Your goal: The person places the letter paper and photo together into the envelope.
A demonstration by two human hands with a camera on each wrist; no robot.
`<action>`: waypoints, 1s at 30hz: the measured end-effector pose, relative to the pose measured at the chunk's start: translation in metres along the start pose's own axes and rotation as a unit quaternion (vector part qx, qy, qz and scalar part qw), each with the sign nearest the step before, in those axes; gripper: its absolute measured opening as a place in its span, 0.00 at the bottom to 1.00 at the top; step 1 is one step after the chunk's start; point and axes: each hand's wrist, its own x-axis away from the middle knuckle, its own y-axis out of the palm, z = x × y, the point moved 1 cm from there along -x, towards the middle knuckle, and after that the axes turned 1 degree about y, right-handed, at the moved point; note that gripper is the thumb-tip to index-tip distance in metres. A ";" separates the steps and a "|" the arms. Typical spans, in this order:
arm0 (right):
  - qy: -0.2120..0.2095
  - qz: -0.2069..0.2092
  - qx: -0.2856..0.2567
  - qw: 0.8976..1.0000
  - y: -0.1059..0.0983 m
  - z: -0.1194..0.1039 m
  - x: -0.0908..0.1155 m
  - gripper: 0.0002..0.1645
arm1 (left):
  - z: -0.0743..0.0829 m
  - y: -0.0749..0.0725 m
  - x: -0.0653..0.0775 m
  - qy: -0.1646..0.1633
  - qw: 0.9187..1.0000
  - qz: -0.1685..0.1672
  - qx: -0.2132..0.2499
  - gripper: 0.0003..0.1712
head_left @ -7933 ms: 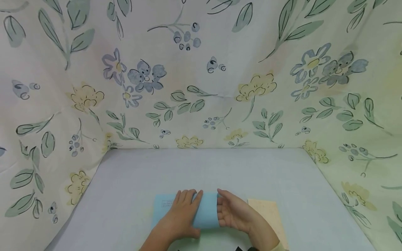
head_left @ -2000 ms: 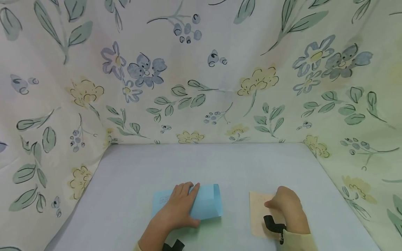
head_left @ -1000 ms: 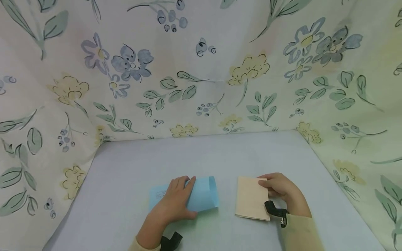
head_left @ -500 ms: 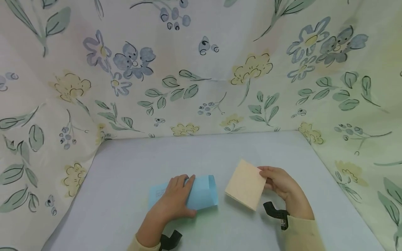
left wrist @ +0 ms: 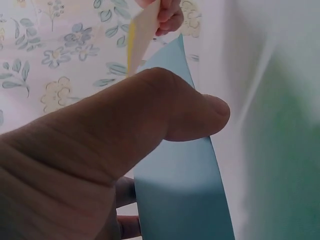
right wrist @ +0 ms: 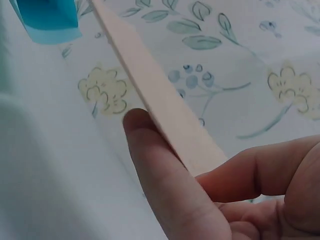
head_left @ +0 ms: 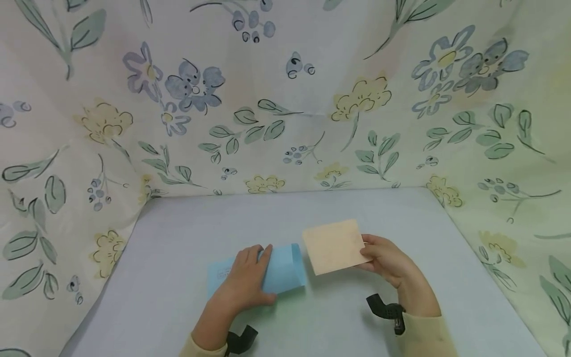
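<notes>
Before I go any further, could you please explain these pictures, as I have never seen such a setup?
There is no robot here, just a person's two bare hands. The wide picture comes from a camera worn on the head; the two close ones come from cameras on the left and right wrists. The work surface is a pale table, backed by flowered cloth. The left hand holds a light-blue paper sleeve on or just over it. The right hand pinches a cream card beside the sleeve's open right end.

Two hands (head_left: 245, 281) (head_left: 389, 259), two sleeves (head_left: 426, 338) (head_left: 201, 348), two black wrist mounts (head_left: 385, 311) (head_left: 238, 343), one blue envelope (head_left: 281, 273), one cream card (head_left: 333, 248), one tabletop (head_left: 178, 238)
</notes>
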 end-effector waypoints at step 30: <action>-0.047 -0.080 0.041 0.995 0.026 -0.007 0.006 0.34 | -0.008 -0.003 0.000 -0.034 0.999 0.004 -0.011 0.66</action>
